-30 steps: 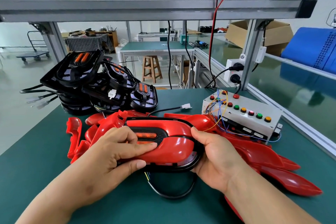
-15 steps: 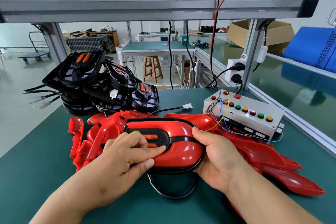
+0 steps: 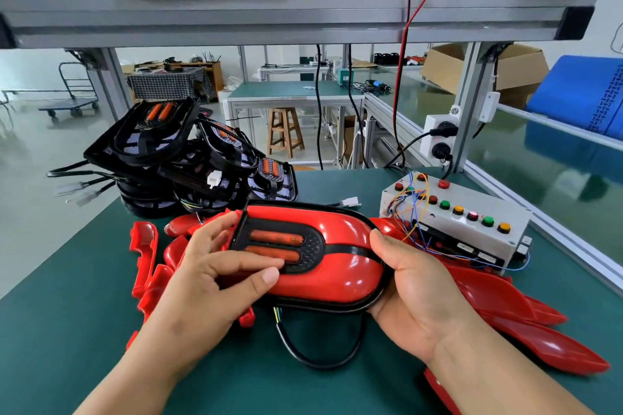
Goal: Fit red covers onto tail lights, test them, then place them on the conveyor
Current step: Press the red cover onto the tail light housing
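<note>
A: What is found nearest?
B: A black cable [image 3: 320, 359] is looped on the green mat [image 3: 67, 330]. The tail light [image 3: 313, 248] is held just above it, between 2 hands.

A: How is it gripped?
B: The left end is grasped by the left hand [image 3: 209, 283]. The thumb is laid along the lower edge of the red cover [image 3: 347, 266] and the fingers are curled at the black rim. The right end is cupped by the right hand [image 3: 414, 296], with the thumb wrapped over the top. Its other fingers are hidden beneath.

A: What is changed?
B: 1 second ago the lamp window was pressed under the left fingers. Now they are drawn back to the end, the 2 orange bars are exposed, and the unit is tipped up. The cover is judged seated all round, so fitting looks finished and testing is due.

A: What lies beyond?
B: Loose covers [image 3: 539, 323] are piled on both sides. A white connector [image 3: 349, 202] lies just behind, near the button box [image 3: 455, 222]. Uncovered black lamps [image 3: 188, 158] are stacked at the far left. The green conveyor belt [image 3: 556, 172] is seen at the far right.
</note>
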Action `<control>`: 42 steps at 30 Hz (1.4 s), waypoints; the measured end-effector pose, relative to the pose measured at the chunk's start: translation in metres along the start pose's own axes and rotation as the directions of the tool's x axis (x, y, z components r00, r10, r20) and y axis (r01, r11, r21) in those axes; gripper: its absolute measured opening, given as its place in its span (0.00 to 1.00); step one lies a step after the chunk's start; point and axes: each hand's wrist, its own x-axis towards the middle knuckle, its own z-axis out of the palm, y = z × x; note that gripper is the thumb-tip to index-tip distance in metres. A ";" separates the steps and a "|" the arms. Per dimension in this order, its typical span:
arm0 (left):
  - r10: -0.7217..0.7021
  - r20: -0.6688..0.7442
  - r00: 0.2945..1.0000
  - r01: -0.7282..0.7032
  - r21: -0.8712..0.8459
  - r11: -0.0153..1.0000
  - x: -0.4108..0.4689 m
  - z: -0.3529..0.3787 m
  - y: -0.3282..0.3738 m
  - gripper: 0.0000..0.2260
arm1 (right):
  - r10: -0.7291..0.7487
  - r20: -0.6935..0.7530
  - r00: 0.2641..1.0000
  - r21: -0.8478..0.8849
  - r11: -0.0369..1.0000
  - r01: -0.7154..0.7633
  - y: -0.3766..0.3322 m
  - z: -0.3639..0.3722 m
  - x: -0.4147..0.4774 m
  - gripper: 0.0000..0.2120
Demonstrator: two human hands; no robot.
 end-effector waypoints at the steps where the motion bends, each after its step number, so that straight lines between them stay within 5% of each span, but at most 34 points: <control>1: -0.031 0.011 0.999 0.031 -0.041 0.999 0.000 0.001 0.000 0.14 | -0.005 0.008 1.000 0.002 1.000 0.005 0.000 -0.001 0.000 0.14; 7: -0.270 0.216 0.938 0.338 -0.398 0.853 0.002 -0.005 -0.003 0.37 | -0.020 0.084 0.996 0.011 1.000 0.019 0.000 0.000 -0.002 0.13; 10: -0.278 0.324 0.904 0.394 -0.383 0.835 0.003 -0.008 -0.001 0.34 | -0.021 0.122 0.992 0.010 1.000 0.020 0.000 0.000 -0.002 0.15; 16: -0.267 0.303 0.915 0.370 -0.363 0.856 0.002 -0.012 -0.001 0.27 | -0.006 0.298 0.955 -0.159 0.986 0.056 -0.007 -0.004 -0.007 0.25; 25: -0.169 0.316 0.934 0.277 -0.340 0.899 0.001 -0.015 0.000 0.27 | -0.019 0.293 0.956 -0.246 0.965 0.094 -0.011 -0.007 -0.007 0.34; 42: -0.114 0.275 0.955 0.217 -0.380 0.899 0.003 -0.010 -0.004 0.22 | -0.037 0.304 0.952 -0.232 0.966 0.111 -0.013 -0.007 -0.005 0.27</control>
